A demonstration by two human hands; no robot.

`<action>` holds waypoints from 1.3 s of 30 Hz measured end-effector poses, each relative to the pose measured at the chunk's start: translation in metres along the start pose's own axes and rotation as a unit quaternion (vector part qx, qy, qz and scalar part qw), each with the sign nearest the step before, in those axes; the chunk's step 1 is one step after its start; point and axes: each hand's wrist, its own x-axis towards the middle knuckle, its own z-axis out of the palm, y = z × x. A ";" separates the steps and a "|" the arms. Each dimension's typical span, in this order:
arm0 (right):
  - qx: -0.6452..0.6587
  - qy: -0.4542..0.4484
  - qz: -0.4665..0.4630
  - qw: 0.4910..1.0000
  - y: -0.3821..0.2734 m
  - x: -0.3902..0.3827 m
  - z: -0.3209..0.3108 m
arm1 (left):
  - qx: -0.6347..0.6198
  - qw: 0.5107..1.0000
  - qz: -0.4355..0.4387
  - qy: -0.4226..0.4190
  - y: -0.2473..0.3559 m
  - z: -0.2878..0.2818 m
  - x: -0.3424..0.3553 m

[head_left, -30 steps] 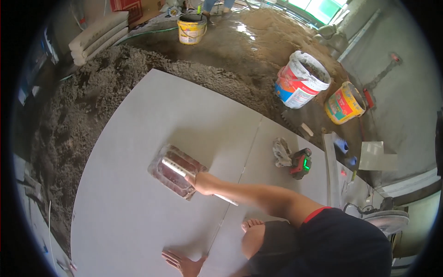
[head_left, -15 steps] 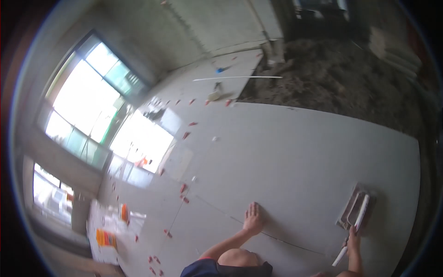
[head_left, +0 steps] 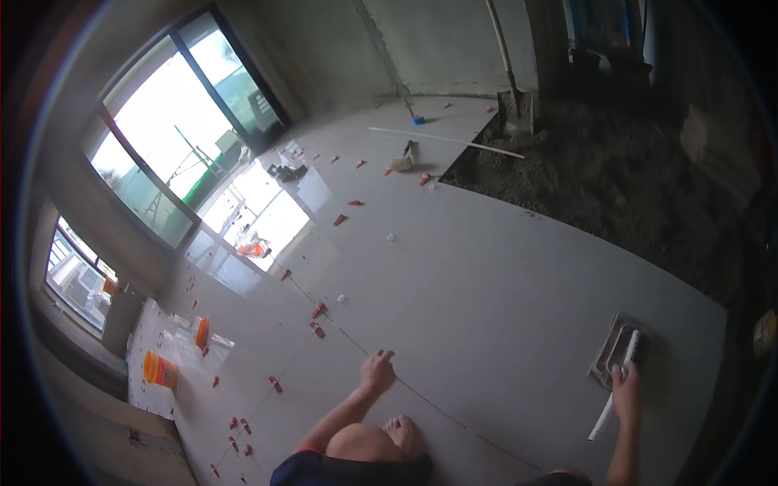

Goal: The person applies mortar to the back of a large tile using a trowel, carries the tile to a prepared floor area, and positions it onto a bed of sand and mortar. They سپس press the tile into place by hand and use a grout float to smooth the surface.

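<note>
Large pale glossy floor tiles [head_left: 502,300] spread in front of me, with a dark joint line running between them. My left hand [head_left: 378,373] is closed just over that joint, its fingers curled together; whether anything small sits in them is hidden. At the right, my right hand [head_left: 626,393] grips a float-like tool [head_left: 606,352] with a rectangular, dirty plate and a loop handle. A white tube [head_left: 601,417] lies along the tool and passes under this hand. The plate appears to rest on the tile.
Red tile wedges [head_left: 318,309] line the joints at left. Beyond them stand an orange bucket [head_left: 160,370] and a bright window [head_left: 162,130]. A rubber mallet [head_left: 403,162], a long white strip [head_left: 446,142] and a shovel [head_left: 515,109] lie or stand farther off. Dark loose mortar [head_left: 600,178] borders the tiles.
My left hand, earlier flat on the tile with fingers stretched, has curled closed and shifted left along the joint. The view has turned. My right hand keeps its hold on the tool.
</note>
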 end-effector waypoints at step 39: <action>-0.228 -0.011 -0.262 0.938 -0.376 0.356 0.412 | -0.039 0.983 -0.147 -0.104 -0.030 0.131 0.572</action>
